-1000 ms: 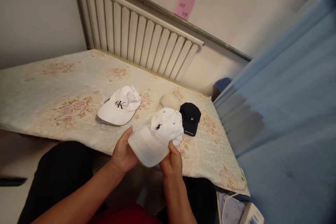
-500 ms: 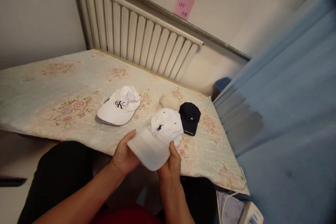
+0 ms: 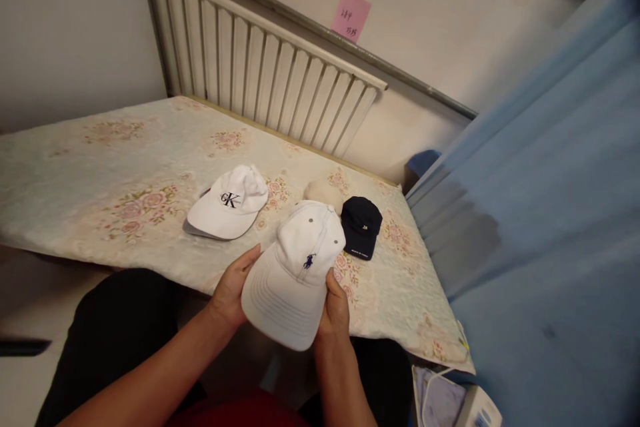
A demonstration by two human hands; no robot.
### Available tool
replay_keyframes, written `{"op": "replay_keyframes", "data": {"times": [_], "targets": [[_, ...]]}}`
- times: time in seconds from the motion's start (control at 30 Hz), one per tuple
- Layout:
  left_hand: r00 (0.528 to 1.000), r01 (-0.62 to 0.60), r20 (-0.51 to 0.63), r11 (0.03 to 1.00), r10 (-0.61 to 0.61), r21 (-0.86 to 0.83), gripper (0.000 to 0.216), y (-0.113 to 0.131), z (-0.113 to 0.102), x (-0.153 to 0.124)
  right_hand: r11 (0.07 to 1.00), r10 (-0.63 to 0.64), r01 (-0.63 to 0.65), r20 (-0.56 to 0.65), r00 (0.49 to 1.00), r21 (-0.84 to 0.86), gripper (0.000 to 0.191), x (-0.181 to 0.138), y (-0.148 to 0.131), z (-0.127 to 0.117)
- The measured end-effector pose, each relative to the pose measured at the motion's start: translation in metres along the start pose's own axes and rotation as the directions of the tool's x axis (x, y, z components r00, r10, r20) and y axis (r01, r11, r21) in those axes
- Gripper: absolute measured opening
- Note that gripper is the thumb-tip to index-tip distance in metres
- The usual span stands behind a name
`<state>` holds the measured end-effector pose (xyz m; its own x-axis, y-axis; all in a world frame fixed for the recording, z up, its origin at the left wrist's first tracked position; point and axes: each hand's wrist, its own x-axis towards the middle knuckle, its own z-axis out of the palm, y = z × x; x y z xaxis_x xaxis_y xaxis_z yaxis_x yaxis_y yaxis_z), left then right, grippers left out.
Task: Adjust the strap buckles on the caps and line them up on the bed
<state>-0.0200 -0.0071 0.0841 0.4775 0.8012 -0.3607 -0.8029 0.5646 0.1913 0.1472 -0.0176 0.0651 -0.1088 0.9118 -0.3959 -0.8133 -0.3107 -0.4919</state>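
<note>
I hold a white cap with a small navy horse logo [image 3: 293, 273] over the near edge of the bed, brim towards me. My left hand [image 3: 231, 293] grips the brim's left side, thumb on top. My right hand [image 3: 334, 310] grips the brim's right side, fingers under it. On the floral bed cover [image 3: 100, 173] lie three more caps: a white cap with black letters [image 3: 227, 203] to the left, a beige cap [image 3: 324, 191] partly hidden behind the held one, and a navy cap [image 3: 361, 225] to its right.
A white slatted headboard [image 3: 260, 60] stands against the wall, with a pink sticky note [image 3: 351, 15] above it. A blue curtain [image 3: 545, 213] hangs on the right. White devices with a cable [image 3: 455, 403] lie at the lower right. My dark-clothed knees [image 3: 115, 327] are below the bed edge.
The held cap has turned so its brim points more straight towards me and its crown has risen a little. Both hands shifted slightly along the brim. The caps on the bed have not moved.
</note>
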Motion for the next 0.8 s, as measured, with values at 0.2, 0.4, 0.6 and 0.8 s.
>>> {"op": "replay_keyframes", "data": {"times": [0.2, 0.4, 0.6, 0.8], "targets": [[0.995, 0.101, -0.013, 0.995, -0.101, 0.025, 0.046, -0.002, 0.002, -0.001, 0.998, 0.029, -0.026, 0.044, 0.999, -0.050, 0.045, 0.002, 0.003, -0.007], [0.993, 0.107, -0.041, 0.994, -0.107, 0.015, 0.049, 0.000, 0.009, -0.003, 0.991, -0.061, 0.067, 0.058, 0.996, -0.112, 0.037, 0.004, 0.006, -0.017], [0.995, 0.092, 0.043, 0.995, -0.093, 0.028, 0.050, -0.001, -0.004, 0.007, 0.980, -0.121, 0.131, 0.075, 0.990, -0.150, 0.030, 0.004, 0.009, -0.027], [0.985, 0.136, 0.093, 0.986, -0.145, 0.097, 0.051, 0.000, -0.017, 0.015, 0.978, -0.110, 0.124, 0.090, 0.990, -0.169, 0.029, 0.007, 0.007, -0.031]]}}
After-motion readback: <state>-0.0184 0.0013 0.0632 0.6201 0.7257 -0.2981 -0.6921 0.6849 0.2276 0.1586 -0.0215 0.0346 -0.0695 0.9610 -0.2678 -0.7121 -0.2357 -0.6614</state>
